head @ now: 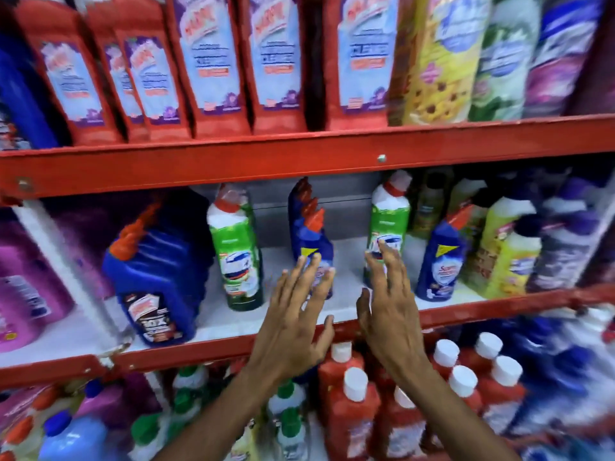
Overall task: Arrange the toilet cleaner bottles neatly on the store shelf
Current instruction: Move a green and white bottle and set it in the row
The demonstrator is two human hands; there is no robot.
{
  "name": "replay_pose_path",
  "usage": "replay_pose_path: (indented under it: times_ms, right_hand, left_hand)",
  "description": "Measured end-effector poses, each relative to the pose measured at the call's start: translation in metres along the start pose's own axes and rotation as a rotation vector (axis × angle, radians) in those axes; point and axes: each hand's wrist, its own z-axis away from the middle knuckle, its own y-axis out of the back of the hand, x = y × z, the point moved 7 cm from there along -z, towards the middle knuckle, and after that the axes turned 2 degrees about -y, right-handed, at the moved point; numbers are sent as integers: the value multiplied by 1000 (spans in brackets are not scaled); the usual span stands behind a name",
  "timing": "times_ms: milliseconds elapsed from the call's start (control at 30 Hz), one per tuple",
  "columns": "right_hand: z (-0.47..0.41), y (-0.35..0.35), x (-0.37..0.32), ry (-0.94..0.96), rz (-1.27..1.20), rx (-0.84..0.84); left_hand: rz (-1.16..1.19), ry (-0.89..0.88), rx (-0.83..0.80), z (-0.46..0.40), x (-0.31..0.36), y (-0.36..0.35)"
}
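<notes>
Left hand spread before blue bottle, right hand before green bottle, red shelf

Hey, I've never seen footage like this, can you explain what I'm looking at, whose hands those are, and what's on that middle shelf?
This single picture comes from a camera worn on a person's head, looking at a red store shelf. The two bare hands are that person's own: the left hand reaches toward a small blue toilet cleaner bottle, the right hand toward a green one. Both hands are open, fingers spread, holding nothing. The middle shelf also carries a large blue jug, another green bottle and another blue bottle.
</notes>
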Motion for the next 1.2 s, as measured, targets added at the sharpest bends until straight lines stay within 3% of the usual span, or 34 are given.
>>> replay_pose_path:
  times_ms: [167,367,567,733,900,1067,1200]
  right_hand:
    - [-11,5,68,-218,-214,-30]
    - [-28,-16,102,-381,-390,-165]
    - [-47,-31,111,-393,-459,-196]
    - [-43,-20,110,-383,-491,-123]
    - [-16,1,89,-307,-587,-62]
    - [2,22,44,-278,-634,-3]
    - [6,8,-9,-252,-704,-61]
  left_hand:
    - [232,146,-78,-40,21,-44]
    - [433,421,-148,-89,22,-88]
    - [723,670,-118,-108,11,-131]
    - [742,708,64,-103,13,-119]
    - [769,640,169,-74,27,-87]
    - [695,585,272,-47,19,-36]
    - [593,633,361,-12,-8,2]
